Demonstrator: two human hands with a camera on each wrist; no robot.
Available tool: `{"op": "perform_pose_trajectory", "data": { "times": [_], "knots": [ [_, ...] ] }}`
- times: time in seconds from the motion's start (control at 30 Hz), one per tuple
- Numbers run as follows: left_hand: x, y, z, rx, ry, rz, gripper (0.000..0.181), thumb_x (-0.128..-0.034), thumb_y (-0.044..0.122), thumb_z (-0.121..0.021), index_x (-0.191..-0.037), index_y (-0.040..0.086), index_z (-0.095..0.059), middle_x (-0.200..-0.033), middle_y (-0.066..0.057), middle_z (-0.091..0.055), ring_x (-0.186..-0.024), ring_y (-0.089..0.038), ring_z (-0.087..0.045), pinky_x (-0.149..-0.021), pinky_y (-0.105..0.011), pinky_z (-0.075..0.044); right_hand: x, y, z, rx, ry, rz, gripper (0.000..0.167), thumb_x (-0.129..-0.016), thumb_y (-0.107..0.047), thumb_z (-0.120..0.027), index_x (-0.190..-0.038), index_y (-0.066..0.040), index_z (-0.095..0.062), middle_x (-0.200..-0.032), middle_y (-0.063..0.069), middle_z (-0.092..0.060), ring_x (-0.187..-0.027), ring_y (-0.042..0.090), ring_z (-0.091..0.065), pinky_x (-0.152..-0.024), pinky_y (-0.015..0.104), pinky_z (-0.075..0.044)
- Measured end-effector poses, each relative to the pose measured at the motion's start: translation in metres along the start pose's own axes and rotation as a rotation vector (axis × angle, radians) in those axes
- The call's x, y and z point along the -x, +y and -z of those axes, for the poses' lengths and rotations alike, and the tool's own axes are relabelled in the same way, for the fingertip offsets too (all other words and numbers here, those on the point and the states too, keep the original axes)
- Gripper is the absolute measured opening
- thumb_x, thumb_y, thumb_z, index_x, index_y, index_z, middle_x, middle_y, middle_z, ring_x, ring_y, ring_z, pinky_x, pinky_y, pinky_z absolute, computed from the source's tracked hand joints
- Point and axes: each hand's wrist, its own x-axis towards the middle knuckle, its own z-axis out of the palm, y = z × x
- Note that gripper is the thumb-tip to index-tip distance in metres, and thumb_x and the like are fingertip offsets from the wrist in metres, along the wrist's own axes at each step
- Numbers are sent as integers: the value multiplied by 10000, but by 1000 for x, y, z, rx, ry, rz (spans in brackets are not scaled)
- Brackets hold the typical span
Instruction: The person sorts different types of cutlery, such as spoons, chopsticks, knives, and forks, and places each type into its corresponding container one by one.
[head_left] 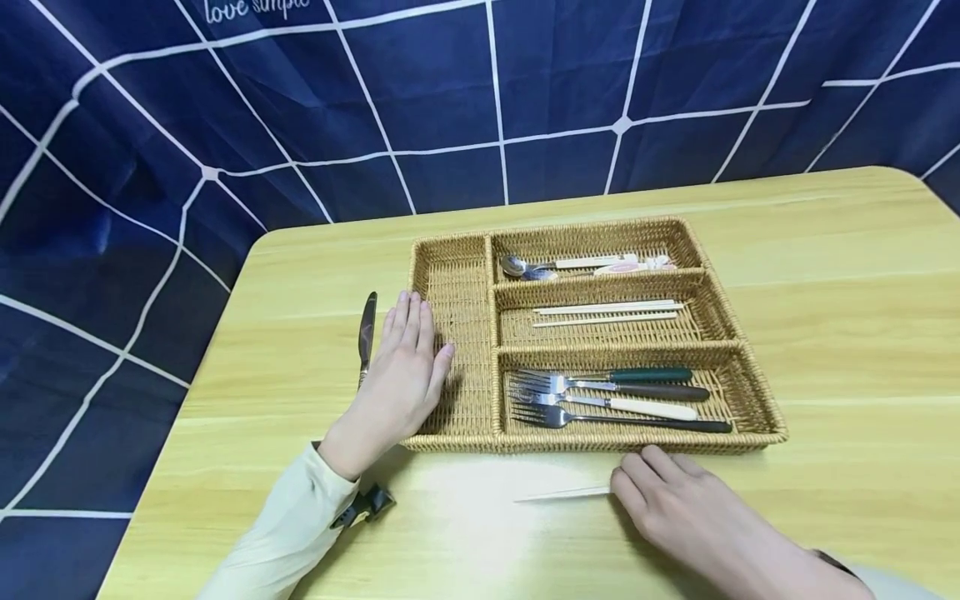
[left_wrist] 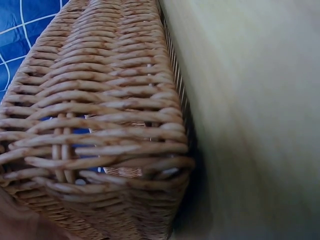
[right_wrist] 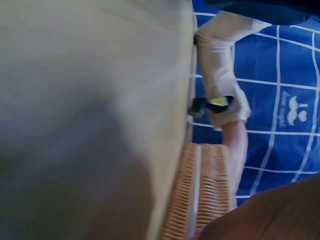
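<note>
My left hand (head_left: 401,375) rests with straight fingers on the left rim of a wicker cutlery basket (head_left: 450,442). In the left wrist view, the basket's woven side (left_wrist: 100,105) fills much of the picture. Just in front of the basket's near edge, my right hand (head_left: 675,508) holds a thin white chopstick (head_left: 562,494) that points left above the table. The right wrist view has the same chopstick (right_wrist: 194,195) in front of the basket wall; its other end is hidden in the hand. A table knife (head_left: 367,329) lies left of the basket, its handle partly behind my left hand.
The back compartment holds spoons (head_left: 514,266), the middle one white chopsticks (head_left: 607,308), the front one several forks (head_left: 555,415) with differing handles. Basket dividers (head_left: 600,287) stand between them. A blue curtain with white lines (head_left: 555,92) hangs behind the wooden table (head_left: 862,333).
</note>
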Motion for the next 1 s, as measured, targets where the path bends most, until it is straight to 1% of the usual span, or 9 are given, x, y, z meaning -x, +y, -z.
{"op": "perform_pose_trajectory", "data": {
  "times": [0.13,0.27,0.37,0.47,0.53,0.6,0.67,0.83,1.0],
  "knots": [
    [1,1,-1,8,1,3,648,-1062,355,-246,-1463,-148,-166,-1537,-323,-100,-1454,-383,25,-1189,-436,13,-7,5,14,23,74,-6,410,-985,39,-108,-885,26,-505,-823,118,-496,-702,244,-466,-536,344,-448],
    [1,1,-1,16,6,6,654,-1062,363,-241,-1465,-147,-168,-1541,-318,-99,-1454,-381,25,-1190,-437,12,-15,16,21,35,152,-50,345,-992,19,-169,-874,40,-493,-805,129,-468,-673,266,-446,-496,352,-386],
    [1,1,-1,23,6,7,658,-1061,367,-244,-1465,-147,-169,-1542,-315,-92,-1454,-381,25,-1190,-443,3,-17,26,26,47,141,-65,286,-898,82,-198,-878,50,-482,-798,137,-454,-664,273,-432,-483,350,-357],
    [1,2,-1,17,6,9,657,-1061,367,-248,-1466,-145,-173,-1542,-313,-93,-1455,-379,23,-1192,-446,-6,-17,38,31,33,80,-77,255,-801,114,-272,-912,63,-496,-826,148,-474,-688,283,-445,-511,362,-392],
    [0,1,-1,12,7,9,660,-1061,370,-249,-1464,-147,-179,-1539,-315,-99,-1455,-380,20,-1192,-448,-11,-18,49,34,9,29,-90,280,-727,151,-346,-939,67,-507,-856,157,-499,-720,297,-471,-551,381,-435],
    [0,1,-2,10,5,11,664,-1060,375,-251,-1465,-147,-179,-1539,-316,-98,-1455,-376,24,-1192,-444,-6,-20,62,37,-20,-24,-112,374,-625,204,-419,-960,67,-513,-872,153,-506,-747,303,-481,-598,395,-458],
    [0,1,-2,9,4,12,665,-1059,376,-254,-1465,-146,-178,-1539,-318,-100,-1455,-378,22,-1192,-445,-8,-24,77,37,-39,-40,-120,430,-549,235,-448,-939,63,-509,-850,145,-496,-740,306,-472,-597,398,-448],
    [0,1,-1,14,-4,20,664,-1062,379,-225,-1469,-142,-172,-1541,-315,-93,-1456,-377,26,-1192,-441,-1,-36,111,33,-48,-39,-67,413,-512,243,-512,-880,63,-469,-771,131,-451,-677,303,-435,-570,398,-403],
    [0,2,-1,7,-9,20,660,-1062,378,-199,-1471,-139,-167,-1543,-312,-88,-1457,-372,30,-1193,-445,-5,-45,133,25,-70,-64,-12,498,-441,249,-641,-868,57,-473,-782,146,-483,-673,291,-457,-593,407,-454]
  ]
}}
